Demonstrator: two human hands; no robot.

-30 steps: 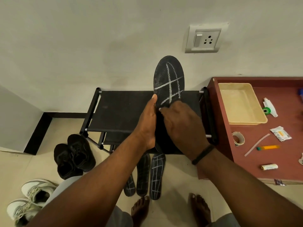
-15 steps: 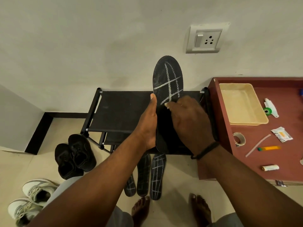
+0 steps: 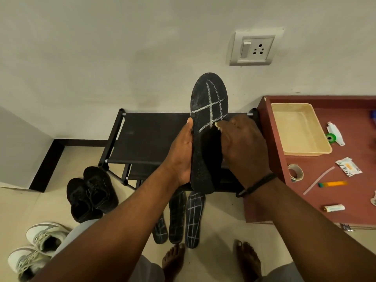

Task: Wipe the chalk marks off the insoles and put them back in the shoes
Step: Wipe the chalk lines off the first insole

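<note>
Head view — **A:** What do my hands have?

**B:** Your left hand [image 3: 181, 153] is cupped along the left edge of a black insole [image 3: 205, 129], thumb up its side, holding it upright over the rack. Your right hand [image 3: 243, 146] has its fingers curled around a small pale wad [image 3: 218, 125] and presses it to the insole's right side.

**A:** I see chalk on it. What shape?

**B:** A rough white grid on the rounded toe half: long strokes crossed by slanted ones, grainy on the matte, speckled surface. The heel half looks plain black.

**A:** And below my hands?

**B:** A black rack [image 3: 146, 137] with a flat fabric shelf on thin tubes. On the tiled floor, three more dark insoles [image 3: 193, 218] lie side by side, chalk-gridded. To their left sit black shoes [image 3: 91, 192], then white-and-grey sneakers [image 3: 38, 247] nearer the corner.

**A:** To my right?

**B:** A reddish worktop [image 3: 345, 200] carrying a shallow beige plastic tray [image 3: 323, 147], a tape roll [image 3: 296, 171] and small items.
</note>
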